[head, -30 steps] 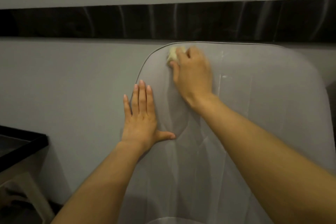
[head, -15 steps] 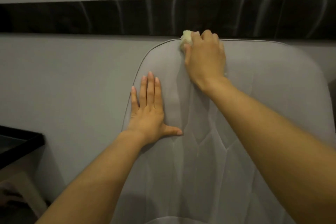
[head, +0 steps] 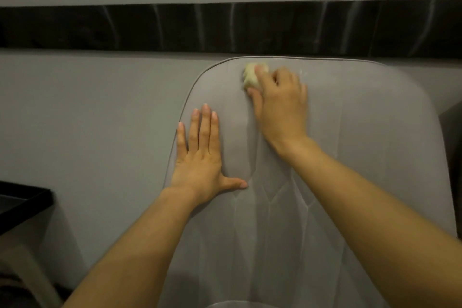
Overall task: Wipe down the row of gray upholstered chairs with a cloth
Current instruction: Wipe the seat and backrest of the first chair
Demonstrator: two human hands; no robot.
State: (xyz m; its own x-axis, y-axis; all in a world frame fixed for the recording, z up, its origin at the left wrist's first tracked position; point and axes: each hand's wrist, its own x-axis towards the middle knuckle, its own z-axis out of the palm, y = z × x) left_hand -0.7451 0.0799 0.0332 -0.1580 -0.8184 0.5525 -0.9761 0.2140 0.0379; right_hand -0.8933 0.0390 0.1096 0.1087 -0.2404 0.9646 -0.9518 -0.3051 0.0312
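A wadded pale-yellow cloth (head: 250,77) is seen just below the top seam of the gray upholstered chair back (head: 350,157), having been drawn down from the rim, where it was held half a second earlier. It is gripped by the right hand (head: 281,107), whose fingers are curled around it and pressed to the fabric. The left hand (head: 200,157) has been kept flat at the backrest's left edge, fingers straight and thumb spread. The upholstery is smooth and gray, piped along its rounded edge, with angular stitched panels lower down. A dark band (head: 225,27) is seen across the wall (head: 100,107) behind.
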